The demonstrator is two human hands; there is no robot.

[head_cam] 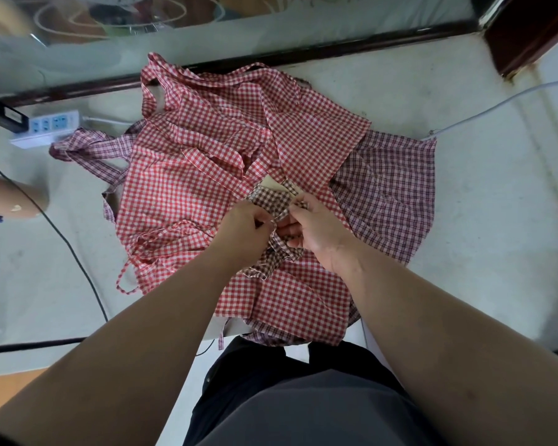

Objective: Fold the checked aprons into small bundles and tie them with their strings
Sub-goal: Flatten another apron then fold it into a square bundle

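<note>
A small brown-and-white checked bundle (271, 199) sits on top of a heap of unfolded red-and-white checked aprons (187, 175) on the floor. My left hand (244, 228) pinches one brown checked string (273, 249) at the bundle's near side. My right hand (316, 230) pinches the other string end just beside it, fingers curled. The strings trail down between my hands. A purple plaid apron (390, 194) lies spread out under the red ones, showing at the right and far left.
A white power strip (45, 127) lies at the far left with a white cable. A black cable (74, 255) crosses the floor at left. A grey cable (496, 104) runs at right. A dark wooden frame (303, 53) with glass borders the far side.
</note>
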